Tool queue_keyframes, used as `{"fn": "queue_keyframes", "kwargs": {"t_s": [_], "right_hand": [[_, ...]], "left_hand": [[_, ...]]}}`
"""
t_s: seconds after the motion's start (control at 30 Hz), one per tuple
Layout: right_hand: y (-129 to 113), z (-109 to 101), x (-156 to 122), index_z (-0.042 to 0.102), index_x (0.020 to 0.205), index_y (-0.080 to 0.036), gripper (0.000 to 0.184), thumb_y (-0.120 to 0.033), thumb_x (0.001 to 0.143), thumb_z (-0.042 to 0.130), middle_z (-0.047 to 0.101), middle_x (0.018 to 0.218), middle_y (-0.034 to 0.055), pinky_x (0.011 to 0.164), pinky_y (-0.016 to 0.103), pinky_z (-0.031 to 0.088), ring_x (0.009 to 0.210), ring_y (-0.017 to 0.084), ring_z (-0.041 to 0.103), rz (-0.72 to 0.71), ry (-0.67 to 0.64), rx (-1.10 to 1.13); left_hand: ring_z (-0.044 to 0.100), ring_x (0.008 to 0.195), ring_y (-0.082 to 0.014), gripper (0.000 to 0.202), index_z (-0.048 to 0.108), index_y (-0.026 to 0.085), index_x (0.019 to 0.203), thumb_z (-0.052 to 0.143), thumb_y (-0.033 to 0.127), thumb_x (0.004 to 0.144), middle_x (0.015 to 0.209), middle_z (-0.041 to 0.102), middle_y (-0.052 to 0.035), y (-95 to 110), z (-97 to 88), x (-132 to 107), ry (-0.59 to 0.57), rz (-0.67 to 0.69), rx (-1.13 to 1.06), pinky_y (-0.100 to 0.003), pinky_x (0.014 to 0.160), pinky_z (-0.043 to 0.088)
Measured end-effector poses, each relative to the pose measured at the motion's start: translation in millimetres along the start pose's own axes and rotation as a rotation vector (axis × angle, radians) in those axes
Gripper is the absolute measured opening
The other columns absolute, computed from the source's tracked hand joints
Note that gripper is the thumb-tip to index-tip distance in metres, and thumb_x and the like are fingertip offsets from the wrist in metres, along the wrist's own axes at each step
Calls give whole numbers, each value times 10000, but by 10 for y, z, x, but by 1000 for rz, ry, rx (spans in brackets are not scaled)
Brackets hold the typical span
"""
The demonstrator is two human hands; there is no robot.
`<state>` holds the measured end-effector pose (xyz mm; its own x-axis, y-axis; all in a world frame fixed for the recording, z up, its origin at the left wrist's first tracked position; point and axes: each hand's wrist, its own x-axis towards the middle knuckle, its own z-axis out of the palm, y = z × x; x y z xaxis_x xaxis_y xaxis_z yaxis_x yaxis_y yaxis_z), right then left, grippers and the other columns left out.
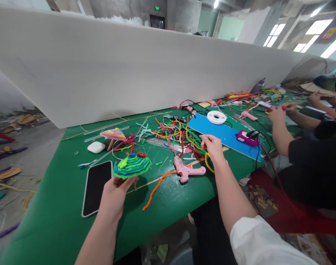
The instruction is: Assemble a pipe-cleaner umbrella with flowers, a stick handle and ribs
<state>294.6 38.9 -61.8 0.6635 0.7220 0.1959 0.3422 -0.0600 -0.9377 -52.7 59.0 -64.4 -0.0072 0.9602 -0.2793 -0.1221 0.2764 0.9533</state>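
My left hand [114,195] is closed on a thin wooden stick that carries a green, blue and yellow pipe-cleaner umbrella [132,165], held above the green table [60,209]. My right hand [212,145] reaches into a pile of coloured pipe cleaners [179,134]; its fingers pinch together at the pile's right edge, and what they grip I cannot make out. A pink glue gun [186,170] lies between my two hands. An orange pipe cleaner [157,187] curls on the table beside it.
A black phone [96,187] lies left of my left hand, with a white earbud case [96,147] and a pink pipe-cleaner umbrella [112,134] behind it. A blue board [226,134] holds a white tape roll [216,117]. Another person [303,158] works at the right. A white partition [129,73] backs the table.
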Motion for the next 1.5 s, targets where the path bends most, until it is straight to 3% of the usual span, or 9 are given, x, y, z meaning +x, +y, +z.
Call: {"fn": "queue_keyframes", "kwargs": {"t_s": [0.17,0.37,0.53,0.7,0.9,1.07,1.33,1.5], "right_hand": [[25,76,28,702,851,-197,174,-188,745,565,663,934,76,829,338,419,924,212,574,-98,-78,-452],[66,226,-10,715,830,-223,154,-221,758,579,676,881,62,745,292,421,850,205,594,-120,-251,-801],[86,267,-17,663,1031,-214,272,-232,772,579,626,1026,100,758,287,417,919,213,577,-107,-248,-973],[78,280,-10,658,1049,-226,270,-261,801,558,614,1009,98,764,280,416,920,208,572,-111,-255,-1049],[67,272,-13,710,878,-231,184,-235,818,535,623,955,72,747,267,413,893,192,565,-128,-247,-1072],[75,232,-29,698,979,-209,230,-214,817,534,621,991,102,758,286,410,897,206,563,-154,-247,-1068],[127,228,-13,721,857,-198,200,-197,812,526,630,919,98,704,287,416,836,202,577,-144,-228,-1058],[120,226,-19,703,970,-204,271,-185,849,461,624,977,98,759,291,409,890,208,573,-164,-224,-1029]], "left_hand": [[637,700,-194,442,658,129,794,818,354,448,696,690,-41,-34,-20,3,-13,29,53,-289,656,481],[644,726,-204,453,657,141,816,819,347,446,715,696,-39,-56,-40,-2,-25,22,68,-296,666,489],[647,733,-216,404,652,133,759,807,364,466,712,695,-53,-37,-11,-30,-32,16,84,-311,675,493],[630,693,-202,399,633,124,722,805,373,463,688,682,-57,-54,17,-36,-31,25,123,-300,636,475],[624,712,-200,388,644,124,748,802,348,473,706,683,-57,-80,43,-82,-82,44,128,-296,651,469],[629,731,-199,333,649,136,732,791,320,494,722,690,-50,-70,84,-150,-133,56,114,-298,683,472],[597,600,-180,256,646,139,668,780,265,490,623,665,-35,-36,117,-213,-202,97,107,-286,585,463],[554,547,-151,234,633,146,644,775,250,490,576,636,-14,-61,111,-203,-213,98,116,-272,561,451]]}}
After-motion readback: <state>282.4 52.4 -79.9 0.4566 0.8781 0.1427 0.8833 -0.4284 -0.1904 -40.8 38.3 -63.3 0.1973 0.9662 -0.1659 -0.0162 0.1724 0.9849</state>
